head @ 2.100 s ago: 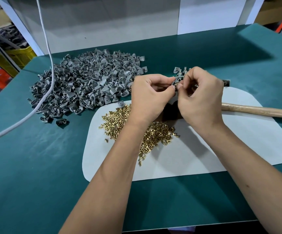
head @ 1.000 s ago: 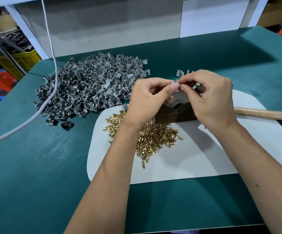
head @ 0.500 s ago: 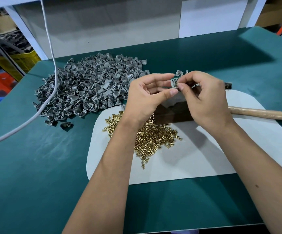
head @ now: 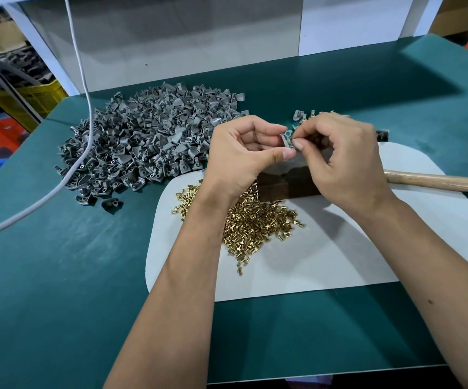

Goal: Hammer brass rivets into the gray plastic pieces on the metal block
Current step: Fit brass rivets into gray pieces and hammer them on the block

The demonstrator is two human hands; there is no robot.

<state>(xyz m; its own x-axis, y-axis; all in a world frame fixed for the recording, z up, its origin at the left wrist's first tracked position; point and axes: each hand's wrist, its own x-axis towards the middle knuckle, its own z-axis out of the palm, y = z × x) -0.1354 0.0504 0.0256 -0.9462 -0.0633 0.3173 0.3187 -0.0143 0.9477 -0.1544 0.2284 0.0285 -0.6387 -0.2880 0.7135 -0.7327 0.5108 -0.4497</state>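
Above metal block (head: 286, 183), unlabelled gray plastic piece (head: 286, 137) between both hands.

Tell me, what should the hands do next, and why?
Probably set the gray piece down on the metal block. The left hand holds the piece just above the block, the right hand pinches at it as if seating a rivet, and the hammer lies unused on the white mat.

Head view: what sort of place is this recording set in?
Most likely a small factory assembly bench for hand work. A big heap of identical gray plastic pieces and a pile of brass rivets lie on a green-covered table, with a wooden-handled hammer nearby and stacked crates behind.
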